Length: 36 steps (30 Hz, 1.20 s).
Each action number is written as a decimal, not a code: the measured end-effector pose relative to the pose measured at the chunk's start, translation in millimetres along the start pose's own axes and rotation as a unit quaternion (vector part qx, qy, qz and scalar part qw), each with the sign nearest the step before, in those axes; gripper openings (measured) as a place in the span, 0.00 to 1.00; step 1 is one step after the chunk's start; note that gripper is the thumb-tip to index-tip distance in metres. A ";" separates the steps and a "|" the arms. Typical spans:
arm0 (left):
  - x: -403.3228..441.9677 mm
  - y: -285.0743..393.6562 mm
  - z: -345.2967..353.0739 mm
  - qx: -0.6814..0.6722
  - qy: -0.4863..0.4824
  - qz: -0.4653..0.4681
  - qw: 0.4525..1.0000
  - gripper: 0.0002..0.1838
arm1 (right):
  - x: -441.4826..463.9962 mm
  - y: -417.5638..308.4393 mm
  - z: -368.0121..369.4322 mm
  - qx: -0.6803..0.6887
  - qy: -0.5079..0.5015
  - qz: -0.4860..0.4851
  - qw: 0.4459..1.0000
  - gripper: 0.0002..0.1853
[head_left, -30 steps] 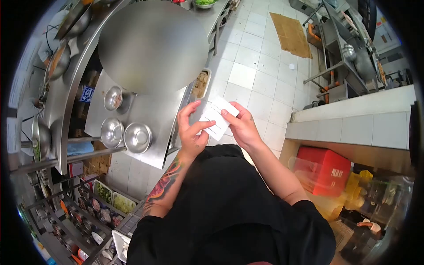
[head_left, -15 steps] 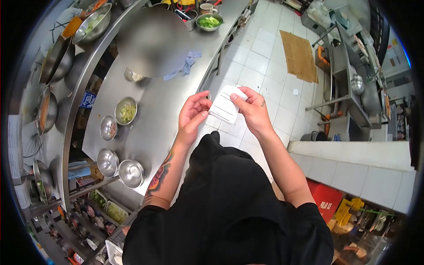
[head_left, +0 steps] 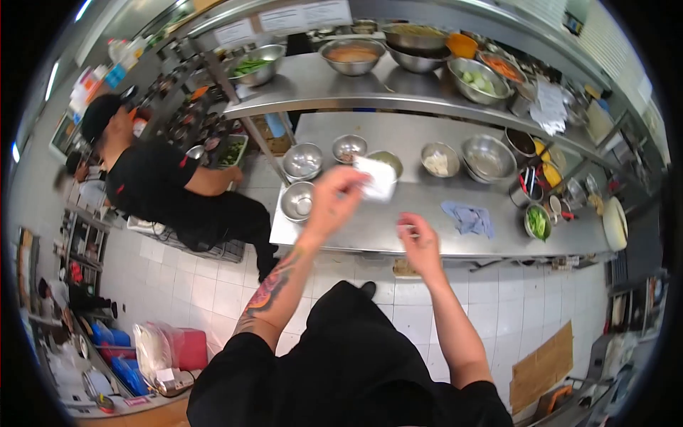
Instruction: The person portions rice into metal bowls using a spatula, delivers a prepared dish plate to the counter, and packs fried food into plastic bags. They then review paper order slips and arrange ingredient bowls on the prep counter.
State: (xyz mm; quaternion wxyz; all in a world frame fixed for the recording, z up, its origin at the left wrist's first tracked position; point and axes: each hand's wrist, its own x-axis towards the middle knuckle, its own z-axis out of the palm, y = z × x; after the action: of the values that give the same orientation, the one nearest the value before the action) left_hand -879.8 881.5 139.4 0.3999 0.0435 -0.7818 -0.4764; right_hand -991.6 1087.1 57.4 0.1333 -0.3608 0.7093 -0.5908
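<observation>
My left hand (head_left: pixel 336 198) grips a flat white rectangular piece (head_left: pixel 378 179) by its left edge and holds it above the steel table. Motion blurs the piece, so I cannot tell whether it is card, paper or plastic. Lower and to the right, my right hand (head_left: pixel 422 243) has curled fingers, apart from the white piece. A pale bit shows at its fingertips, too small to name. Behind the white piece stands a partly hidden bowl (head_left: pixel 390 162). Closest below my left hand is an empty steel bowl (head_left: pixel 297 202).
On the steel table (head_left: pixel 370 228) are several metal bowls, a blue cloth (head_left: pixel 468 218) and a bowl of green leaves (head_left: pixel 538 223). A shelf (head_left: pixel 398 92) above carries more bowls of food. To the left stands a person in black (head_left: pixel 153 178). Cardboard (head_left: pixel 542 366) lies on the tiled floor.
My view has swung left to face the table. The white piece, earlier in my right hand with the left beside it, is now in my left hand, and my hands are farther apart.
</observation>
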 end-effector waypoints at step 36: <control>159.6 -52.7 -278.2 -0.065 0.255 0.170 0.950 0.07 | 253.9 -249.2 136.3 -0.359 0.342 -0.510 0.703 0.27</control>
State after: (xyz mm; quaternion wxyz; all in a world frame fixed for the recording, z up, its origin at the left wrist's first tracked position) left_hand -818.7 583.7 254.3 0.6631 0.0037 -0.6171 -0.4236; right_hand -998.2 805.6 314.1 -0.5793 -0.4614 0.5724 -0.3520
